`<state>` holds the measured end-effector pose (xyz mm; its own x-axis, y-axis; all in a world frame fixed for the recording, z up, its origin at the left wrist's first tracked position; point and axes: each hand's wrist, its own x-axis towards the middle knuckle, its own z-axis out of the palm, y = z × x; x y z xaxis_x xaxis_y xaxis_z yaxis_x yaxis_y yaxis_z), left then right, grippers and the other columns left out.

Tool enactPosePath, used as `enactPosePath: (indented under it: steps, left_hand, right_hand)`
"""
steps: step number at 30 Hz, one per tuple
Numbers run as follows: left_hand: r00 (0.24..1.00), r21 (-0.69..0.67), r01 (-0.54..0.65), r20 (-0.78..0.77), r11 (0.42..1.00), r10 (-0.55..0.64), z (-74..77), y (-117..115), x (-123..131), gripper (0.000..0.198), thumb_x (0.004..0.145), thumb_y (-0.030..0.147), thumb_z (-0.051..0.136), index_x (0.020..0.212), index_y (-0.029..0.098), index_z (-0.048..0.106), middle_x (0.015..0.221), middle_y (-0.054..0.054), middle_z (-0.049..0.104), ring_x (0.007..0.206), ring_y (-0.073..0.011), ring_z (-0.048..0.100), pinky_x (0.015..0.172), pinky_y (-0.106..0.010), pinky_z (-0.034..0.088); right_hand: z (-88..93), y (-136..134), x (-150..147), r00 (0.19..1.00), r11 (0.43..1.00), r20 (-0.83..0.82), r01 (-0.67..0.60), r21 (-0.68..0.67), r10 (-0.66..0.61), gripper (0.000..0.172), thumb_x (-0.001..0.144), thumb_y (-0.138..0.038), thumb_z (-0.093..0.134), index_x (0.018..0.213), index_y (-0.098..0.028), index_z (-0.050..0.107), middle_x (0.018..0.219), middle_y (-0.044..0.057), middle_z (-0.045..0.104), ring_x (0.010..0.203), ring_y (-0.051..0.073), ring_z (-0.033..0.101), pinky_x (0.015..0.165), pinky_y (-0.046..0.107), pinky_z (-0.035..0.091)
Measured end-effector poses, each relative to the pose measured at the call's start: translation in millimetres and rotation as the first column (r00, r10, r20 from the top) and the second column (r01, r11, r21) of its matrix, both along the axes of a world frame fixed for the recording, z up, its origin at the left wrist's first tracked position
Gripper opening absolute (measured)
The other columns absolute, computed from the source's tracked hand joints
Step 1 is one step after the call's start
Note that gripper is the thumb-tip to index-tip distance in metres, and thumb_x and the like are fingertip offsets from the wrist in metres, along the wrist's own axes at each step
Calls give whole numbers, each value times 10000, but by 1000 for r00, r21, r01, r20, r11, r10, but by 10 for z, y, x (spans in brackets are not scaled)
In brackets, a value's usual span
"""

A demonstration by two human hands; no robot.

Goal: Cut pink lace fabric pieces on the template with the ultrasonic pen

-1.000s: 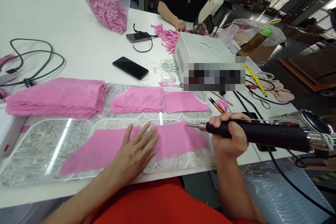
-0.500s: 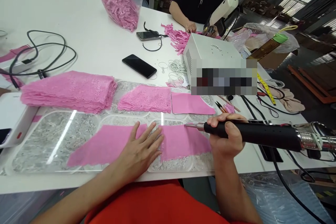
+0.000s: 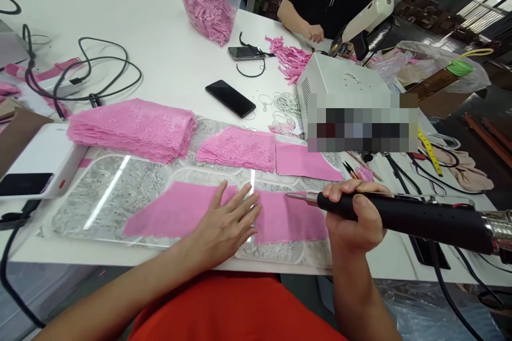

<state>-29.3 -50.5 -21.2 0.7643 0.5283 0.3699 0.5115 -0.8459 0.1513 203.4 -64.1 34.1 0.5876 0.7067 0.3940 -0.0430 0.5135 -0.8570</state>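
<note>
My left hand [image 3: 226, 224] lies flat with fingers spread, pressing across the inner edges of two pink fabric panels, the left panel [image 3: 168, 210] and the right panel [image 3: 272, 218]. Both rest on a clear patterned mat [image 3: 106, 197]. Wrapped round a black wand-like hand tool [image 3: 424, 218], my right hand [image 3: 356, 216] holds it nearly level. Its tapered metal tip is over the upper part of the right panel; whether it touches the cloth I cannot tell. Behind are a large stack of pink lace pieces [image 3: 132, 128], a smaller lace stack [image 3: 238, 149] and a smooth pink piece [image 3: 304, 160].
A grey metal box [image 3: 344, 77] stands at the back right, near a black phone [image 3: 230, 98]. A bag of pink strips [image 3: 210, 13] sits farther back. Across the table, a person sits by loose pink strips [image 3: 294, 61]. Black cables [image 3: 108, 58] loop at left.
The view has swung left, so the table's things appear farther right. My left hand stays flat on the panels. The tool's tip has shifted slightly left over the right panel.
</note>
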Motion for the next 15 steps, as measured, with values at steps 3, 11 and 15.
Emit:
enactPosePath:
  steps: [3, 11, 15]
  left_hand:
    - [1000, -5, -2, 2, 1000, 2, -4, -2, -12, 301, 1016, 367, 433, 1225, 224, 596, 1358, -44, 599, 1385, -249, 418, 1212, -547, 5]
    - [1000, -1, -6, -3, 1000, 6, 36, -1, -8, 311, 1026, 363, 413, 1214, 202, 601, 1347, -32, 613, 1375, -260, 427, 1202, -557, -7]
    - [1000, 4, -1, 6, 1000, 1, 29, -5, -12, 308, 1025, 357, 420, 1213, 192, 600, 1349, -38, 610, 1378, -265, 420, 1202, -565, -20]
  right_hand:
    - [3, 16, -73, 999, 999, -7, -35, -9, 35, 92, 675, -200, 617, 750, -200, 562, 686, -40, 576, 496, 103, 536, 520, 313, 496]
    - [2, 62, -168, 997, 997, 10, -71, -16, 71, 81, 689, -193, 588, 766, -204, 563, 695, -44, 565, 502, 101, 539, 536, 318, 502]
    - [-9, 78, -219, 995, 995, 18, -96, -17, 97, 95, 693, -200, 597, 779, -209, 557, 693, -45, 563, 499, 98, 535, 539, 316, 506]
